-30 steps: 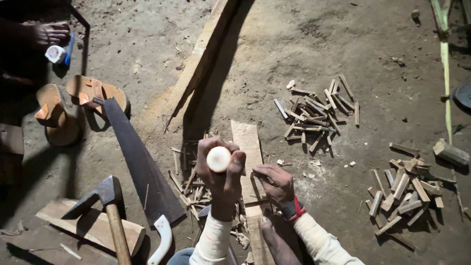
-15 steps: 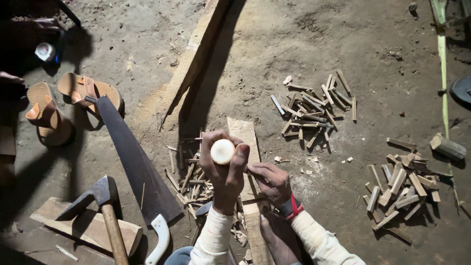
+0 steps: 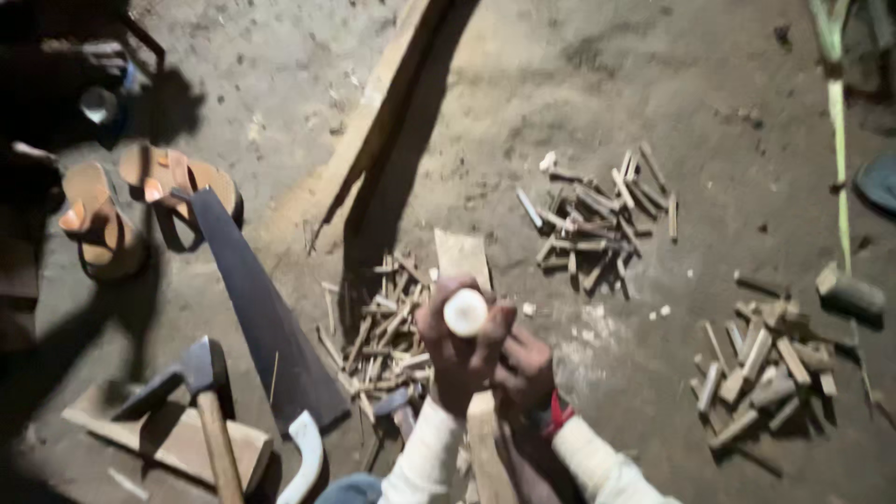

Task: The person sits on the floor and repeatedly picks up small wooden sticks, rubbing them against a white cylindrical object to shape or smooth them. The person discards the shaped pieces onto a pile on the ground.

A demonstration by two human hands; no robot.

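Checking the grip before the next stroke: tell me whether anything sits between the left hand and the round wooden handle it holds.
Nothing visible does. The left hand is wrapped directly around the pale wooden handle, whose round end faces the camera. The right hand sits just beside it, over the upright board.

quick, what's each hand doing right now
Left hand: closed around a pale round-ended stick, end up.
Right hand: curled beside the left over a wood strip; what it grips cannot be told.
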